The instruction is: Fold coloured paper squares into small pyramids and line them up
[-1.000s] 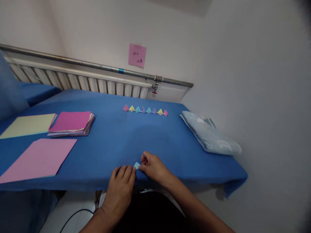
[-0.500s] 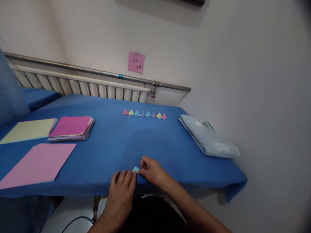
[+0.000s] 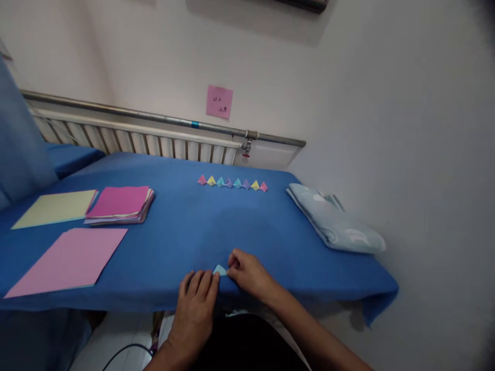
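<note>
Blue-covered table (image 3: 174, 237): left end runs behind a blue fabric; near edge just below the hands. Broad open stretch of cloth ahead of them, up to the far row. Pink sheets (image 3: 69, 260) at the left, near the front edge. Folded blanket (image 3: 336, 219) at the right, against the wall; its underside hidden. Magenta-topped stack (image 3: 119, 201) behind the pink sheets, lower layers hard to count. Left hand (image 3: 196, 304): fingers side by side, tips on the paper's left end; thumb hidden, pinch or press cannot be told. Right hand (image 3: 249, 274): thumb and forefinger together at the right corner; cannot tell whether paper is caught between. Row of folded shapes (image 3: 237, 183) unmoved on the cloth. Small light-blue paper (image 3: 220, 270) by the near edge, partly covered; slightly more of it shows than half a second ago.
</note>
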A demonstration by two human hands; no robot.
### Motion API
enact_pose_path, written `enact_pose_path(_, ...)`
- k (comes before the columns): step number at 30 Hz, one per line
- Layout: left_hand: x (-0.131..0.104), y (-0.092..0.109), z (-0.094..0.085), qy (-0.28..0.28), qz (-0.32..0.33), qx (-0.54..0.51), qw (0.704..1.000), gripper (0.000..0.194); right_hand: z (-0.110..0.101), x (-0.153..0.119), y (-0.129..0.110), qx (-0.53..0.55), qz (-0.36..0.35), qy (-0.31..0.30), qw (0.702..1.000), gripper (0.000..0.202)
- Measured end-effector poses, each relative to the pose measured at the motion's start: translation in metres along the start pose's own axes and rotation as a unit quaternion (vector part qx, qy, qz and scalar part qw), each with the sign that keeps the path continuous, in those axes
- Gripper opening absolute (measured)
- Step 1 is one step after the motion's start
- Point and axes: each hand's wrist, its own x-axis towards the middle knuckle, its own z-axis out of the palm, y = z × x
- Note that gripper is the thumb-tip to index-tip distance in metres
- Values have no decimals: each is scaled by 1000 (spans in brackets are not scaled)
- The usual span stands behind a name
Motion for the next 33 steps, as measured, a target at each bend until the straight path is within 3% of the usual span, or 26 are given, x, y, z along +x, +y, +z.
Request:
enact_pose_path(6, -10, -7, 3, 3, -10, -61, 998, 47, 10, -9, -1, -35, -55, 46, 997, 5)
enact_pose_path(12, -9, -15, -3, 2, -63, -166, 984, 46, 16, -11, 0, -16, -49, 65, 997, 9)
enact_pose_path(15, -4, -19, -8, 16, -123, -231, 965, 39, 15, -11, -3, 60, -11, 44, 997, 11)
enact_pose_path(18, 6, -22, -13, -5, -232, -354, 906, 32, 12, -10, -8, 238, 73, 6, 968, 12)
enact_pose_path(22, 25, -19, -22, -55, -368, -540, 755, 37, 11, -14, -14, 432, 125, -59, 891, 14)
enact_pose_path(24, 33, -16, -27, -68, -400, -582, 705, 38, 12, -17, -16, 466, 128, -68, 873, 17)
enact_pose_path(29, 40, -9, -37, -81, -453, -622, 634, 36, 13, -21, -17, 486, 122, -76, 862, 20)
enact_pose_path(33, 41, -8, -38, -65, -484, -641, 593, 36, 18, -21, -17, 473, 110, -66, 872, 22)
